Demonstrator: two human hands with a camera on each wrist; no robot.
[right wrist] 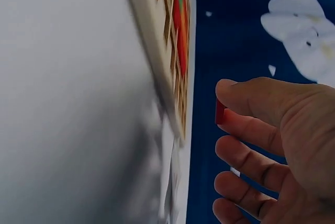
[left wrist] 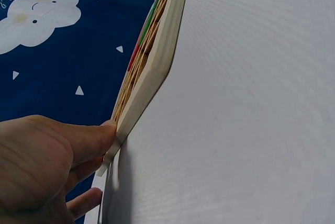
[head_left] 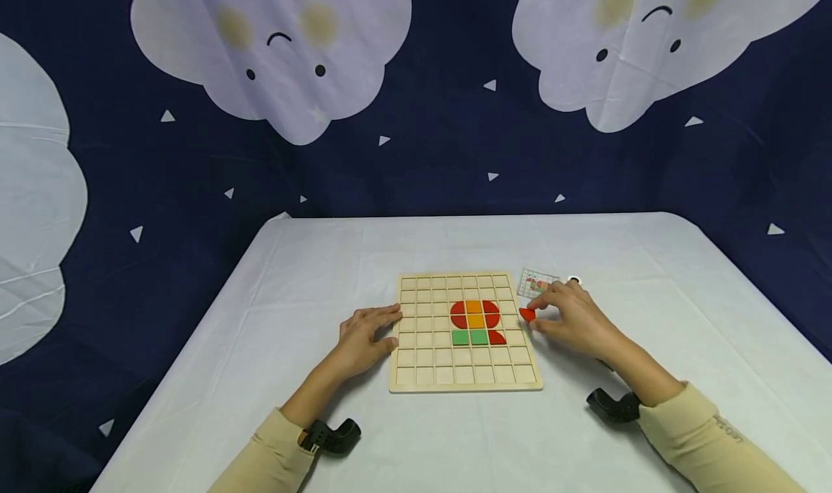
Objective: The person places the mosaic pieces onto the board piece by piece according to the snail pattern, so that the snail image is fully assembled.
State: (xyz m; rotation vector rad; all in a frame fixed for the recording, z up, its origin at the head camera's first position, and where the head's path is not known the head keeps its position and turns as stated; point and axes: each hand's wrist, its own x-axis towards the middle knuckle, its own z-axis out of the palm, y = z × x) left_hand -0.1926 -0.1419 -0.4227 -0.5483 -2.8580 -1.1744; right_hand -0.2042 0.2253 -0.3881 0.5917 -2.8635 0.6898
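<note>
A wooden grid board (head_left: 416,377) lies flat on the table, with red rounded pieces (head_left: 458,314), orange squares (head_left: 475,321) and green squares (head_left: 460,338) set in its cells. One red quarter-circle piece (head_left: 497,338) sits beside the green ones. My left hand (head_left: 361,340) touches the board's left edge with loosely extended fingers; in the left wrist view its thumb (left wrist: 91,141) lies against the rim. Just off the board's right side, my right hand (head_left: 575,318) pinches another red quarter-circle piece (head_left: 527,314) between thumb and index finger, its other fingers loosely bent.
A small printed pattern card (head_left: 529,282) lies behind the right hand, near a small round white-and-black item (head_left: 574,280). Something green (head_left: 605,364) shows partly beneath the right forearm. A white cloth (head_left: 312,262) covers the table, and a dark cloud-patterned curtain (head_left: 448,175) hangs behind.
</note>
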